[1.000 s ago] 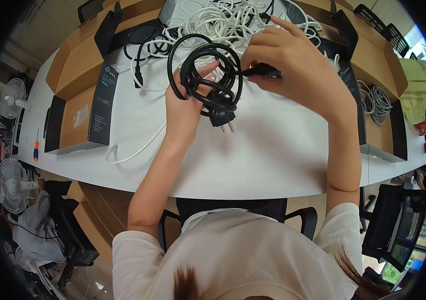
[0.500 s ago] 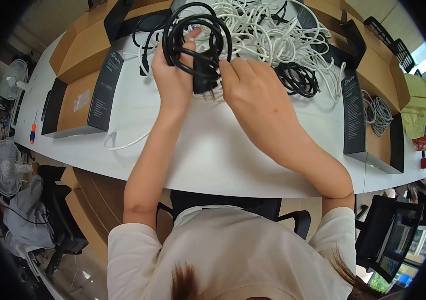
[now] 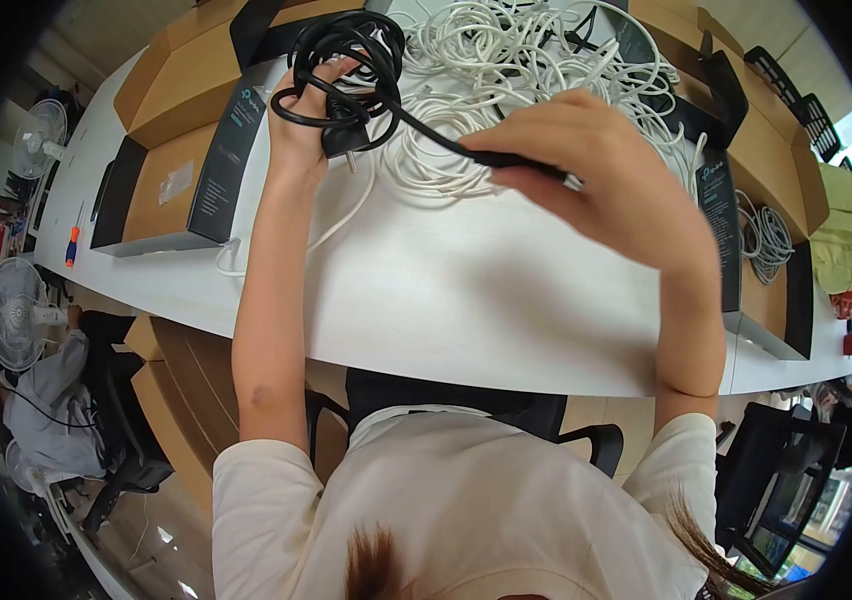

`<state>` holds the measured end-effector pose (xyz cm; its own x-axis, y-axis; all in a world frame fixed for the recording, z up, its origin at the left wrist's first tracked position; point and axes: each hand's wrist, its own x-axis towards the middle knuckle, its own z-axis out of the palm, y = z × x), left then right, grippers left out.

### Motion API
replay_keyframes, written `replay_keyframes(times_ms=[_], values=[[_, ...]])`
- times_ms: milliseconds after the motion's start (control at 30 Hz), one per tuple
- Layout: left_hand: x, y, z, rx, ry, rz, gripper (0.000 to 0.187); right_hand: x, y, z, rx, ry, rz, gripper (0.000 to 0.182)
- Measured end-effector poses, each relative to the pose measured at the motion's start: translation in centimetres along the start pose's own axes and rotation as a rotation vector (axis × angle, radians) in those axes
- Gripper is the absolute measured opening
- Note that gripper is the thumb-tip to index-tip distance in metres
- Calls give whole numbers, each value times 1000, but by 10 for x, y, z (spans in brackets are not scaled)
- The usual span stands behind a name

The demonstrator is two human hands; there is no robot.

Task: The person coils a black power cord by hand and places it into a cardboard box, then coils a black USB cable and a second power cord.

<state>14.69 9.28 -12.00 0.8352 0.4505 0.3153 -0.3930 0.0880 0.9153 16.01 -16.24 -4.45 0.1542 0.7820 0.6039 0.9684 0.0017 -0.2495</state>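
Observation:
A looped black power cord (image 3: 383,72) hangs around my left hand (image 3: 298,125), whose fingers are closed on the coils. Its plug (image 3: 344,140), with metal prongs pointing down, sits just below the loops. My right hand (image 3: 611,165) pinches the cord's other end, and a taut length runs between the two hands. The tip of that end is partly covered by my fingers. Beneath the cord, coiled white cables (image 3: 436,165) lie on the white table (image 3: 426,310), with more white cable tangled behind.
Open cardboard boxes with black sides stand at the left (image 3: 208,185) and right (image 3: 718,230); the right one holds a coiled grey cable (image 3: 768,240). A screwdriver (image 3: 72,245) lies at the far left. Beyond it are fans (image 3: 16,310) and a seated person (image 3: 51,400).
My right hand has moved right, drawing one end of the black cord out from the coil. My left hand has shifted left with the loops and plug.

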Motion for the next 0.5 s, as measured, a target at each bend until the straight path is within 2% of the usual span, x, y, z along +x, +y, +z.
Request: replay_keyframes(times_ms=[133, 233, 267, 300, 367, 400, 500], values=[[0, 11, -2, -33, -56, -55, 22, -7, -1, -23, -107, -122, 56, 28], [2, 6, 3, 41, -40, 174, 29, -9, 1, -27, -120, -127, 58, 32], [0, 6, 4, 43, -46, 183, 28, -8, 2, -28, -178, -120, 124, 29], [-3, 4, 6, 66, -6, 140, 28, -9, 9, -28, -284, -84, 117, 26], [-11, 2, 6, 34, -123, -29, 30, -14, 26, -27, -498, -10, 99, 18], [-16, 4, 11, 49, -163, -75, 31, -14, 28, -29, -592, -64, 204, 22], [-47, 22, 35, -26, -339, -290, 27, -8, 32, -22, -705, 32, 47, 22]])
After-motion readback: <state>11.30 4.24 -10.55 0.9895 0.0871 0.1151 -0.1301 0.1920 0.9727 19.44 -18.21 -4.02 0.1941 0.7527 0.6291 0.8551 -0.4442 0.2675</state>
